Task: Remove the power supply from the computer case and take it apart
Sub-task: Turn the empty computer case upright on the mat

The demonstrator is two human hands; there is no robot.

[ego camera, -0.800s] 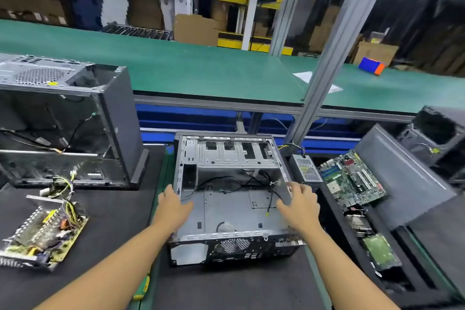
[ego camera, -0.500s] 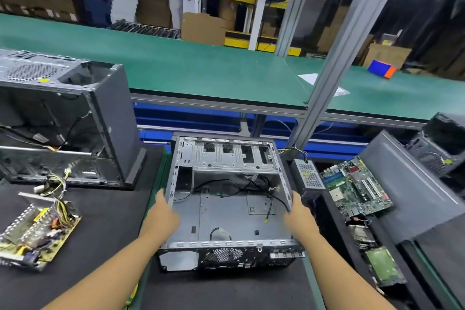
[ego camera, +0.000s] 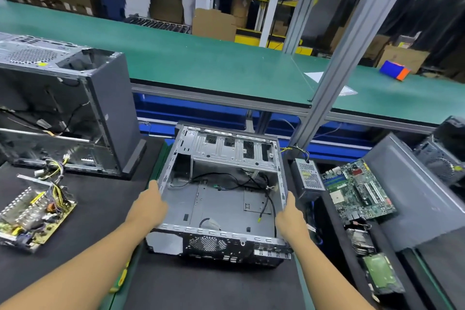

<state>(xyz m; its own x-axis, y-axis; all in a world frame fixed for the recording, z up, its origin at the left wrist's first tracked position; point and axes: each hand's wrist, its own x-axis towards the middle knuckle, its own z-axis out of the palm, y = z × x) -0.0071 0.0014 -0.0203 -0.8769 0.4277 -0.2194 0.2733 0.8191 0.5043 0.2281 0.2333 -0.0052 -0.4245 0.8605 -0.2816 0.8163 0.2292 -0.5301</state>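
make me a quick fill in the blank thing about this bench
1. ____ of the hands grip the computer case: left hand on one side wall, right hand on the other.
2. The grey power supply stands outside the case, on its ____ side.
3. Beside that power supply lies a green ____.
4. The bare circuit board with yellow wires lies on a ____ mat.
Missing words: both; right; motherboard; black.
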